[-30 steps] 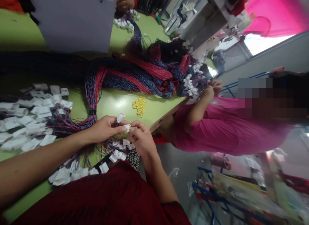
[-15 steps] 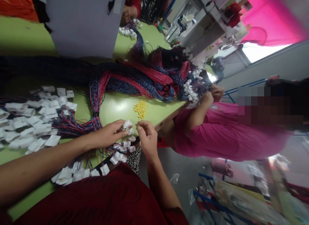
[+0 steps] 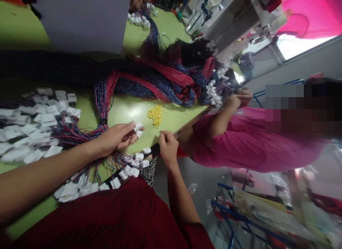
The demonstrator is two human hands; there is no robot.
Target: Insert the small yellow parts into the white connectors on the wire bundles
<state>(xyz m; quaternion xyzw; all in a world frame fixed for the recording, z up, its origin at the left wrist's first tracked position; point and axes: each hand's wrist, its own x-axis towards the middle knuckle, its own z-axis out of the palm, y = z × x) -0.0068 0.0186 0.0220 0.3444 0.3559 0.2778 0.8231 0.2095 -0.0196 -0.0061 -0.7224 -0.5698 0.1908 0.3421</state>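
My left hand [image 3: 123,136] is closed on a white plastic connector [image 3: 138,127], held between thumb and fingers above the table's front edge. A second white connector shows just below it, against the fingers. To the right, my right hand [image 3: 169,143] is pinched, thumb against forefinger; whatever may be in the pinch is hidden. A small heap of tiny yellow pieces [image 3: 155,115] lies on the green table beyond both hands. Beneath my left hand hang several white connectors [image 3: 130,171] on thin coloured wires. A tied bundle of red and blue wires [image 3: 103,102] runs behind my left forearm.
Many white connectors [image 3: 29,131] are piled at the left. A thick wire bundle [image 3: 149,85] stretches across the green table [image 3: 128,111]. At the right, a person in a pink shirt [image 3: 229,142] handles connectors. A grey panel [image 3: 82,20] stands at the back.
My left hand has turned, and the connector now sits higher at its fingertips. My right hand has moved slightly right, away from the connector. The whole view has shifted a little.
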